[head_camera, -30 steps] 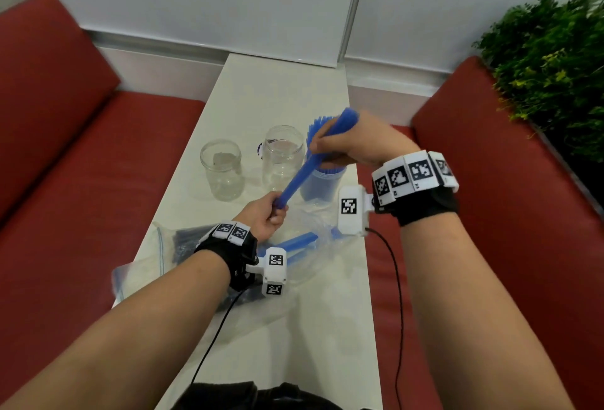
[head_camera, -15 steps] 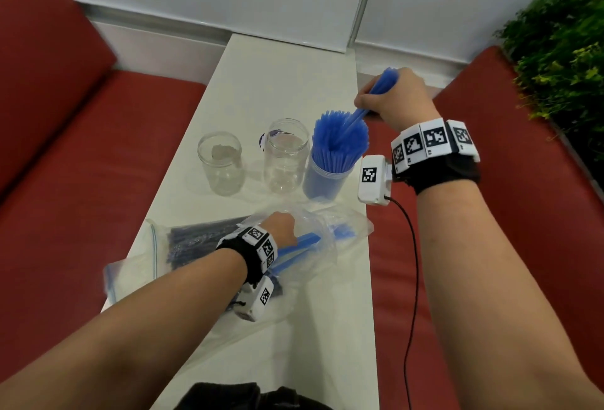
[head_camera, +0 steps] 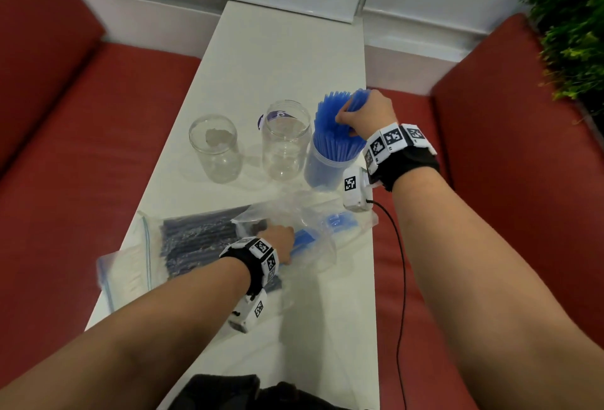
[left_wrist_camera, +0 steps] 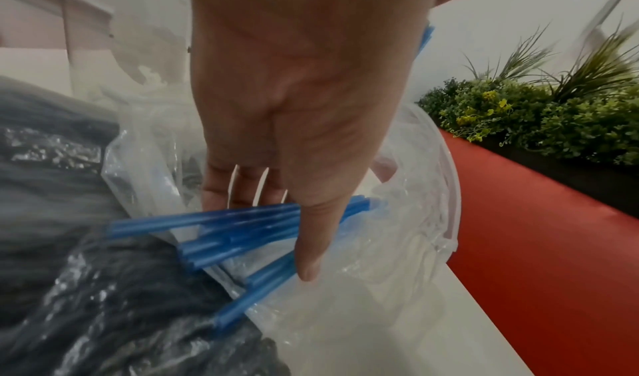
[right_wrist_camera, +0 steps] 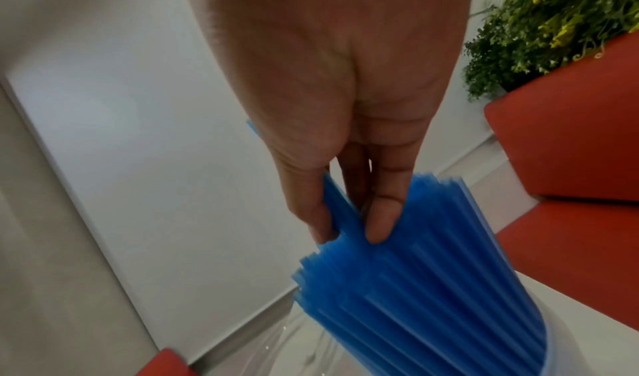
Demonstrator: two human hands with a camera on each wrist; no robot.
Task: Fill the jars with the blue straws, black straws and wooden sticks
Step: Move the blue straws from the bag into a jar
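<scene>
1. The right hand point(head_camera: 366, 113) pinches a small bunch of blue straws point(right_wrist_camera: 340, 215) between thumb and fingers, their lower ends among the packed straws in the right jar point(head_camera: 323, 167).
2. That jar, a clear round one, stands at about 2 o'clock from the table's point(head_camera: 287, 59) middle, near the right edge, crammed with thin, smooth plastic tubes that fan out at the top.
3. To its 9 o'clock stand two more clear jars: the middle jar point(head_camera: 286, 144) and, further left, the left jar point(head_camera: 215, 151). Neither holds straws.
4. The left hand point(head_camera: 277, 241) reaches into a crinkled clear bag point(head_camera: 327, 229) lying at 6 o'clock from the jars. In the wrist view its fingers point(left_wrist_camera: 311, 245) lie over a few loose straws there; whether they grip them I cannot tell, the view being blurred.
5. A second bag of black straws point(head_camera: 199, 236), glossy and ribbed, lies at 9 o'clock from that hand.
6. Under it, at the table's left edge, a zip bag point(head_camera: 125, 269) shows pale contents, perhaps the sticks.
7. Red padded benches point(head_camera: 98, 148) flank the smooth white table.
</scene>
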